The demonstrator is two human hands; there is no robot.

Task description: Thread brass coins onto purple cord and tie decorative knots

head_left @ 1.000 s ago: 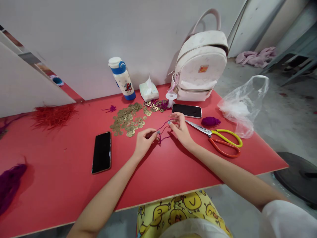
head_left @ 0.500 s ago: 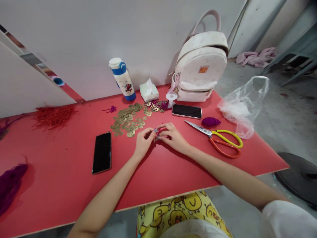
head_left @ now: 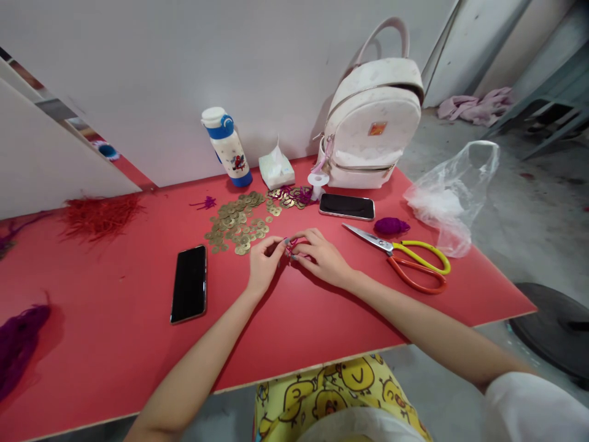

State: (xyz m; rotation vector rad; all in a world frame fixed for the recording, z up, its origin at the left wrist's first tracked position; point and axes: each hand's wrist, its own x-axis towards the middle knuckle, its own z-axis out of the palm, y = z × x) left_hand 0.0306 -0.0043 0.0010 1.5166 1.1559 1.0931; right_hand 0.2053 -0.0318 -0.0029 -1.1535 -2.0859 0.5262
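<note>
Just in front of a spread of brass coins with holes [head_left: 237,221], my two hands meet over the red table [head_left: 294,331]. Thumb and forefinger of my left hand [head_left: 265,264] pinch a short length of purple yarn [head_left: 291,247]. My right hand [head_left: 324,258] grips the same yarn from the other side, its fingers curled. Whether a coin is also between the fingertips is too small to tell. To the right of my right hand lie large scissors [head_left: 391,247], blades half towards the hands, with one yellow and one red handle.
Two phones [head_left: 189,283] [head_left: 347,207] lie flat on the table. At the back stand a bottle [head_left: 232,150], a tissue pack [head_left: 277,170], a white spool [head_left: 318,179] and a white backpack [head_left: 368,123]. A purple yarn ball [head_left: 391,226], plastic bag [head_left: 451,202] and red strands [head_left: 101,216] lie around.
My left hand has shifted slightly left, away from my right hand, and more purple yarn shows between the fingertips. Both hands still hold the yarn.
</note>
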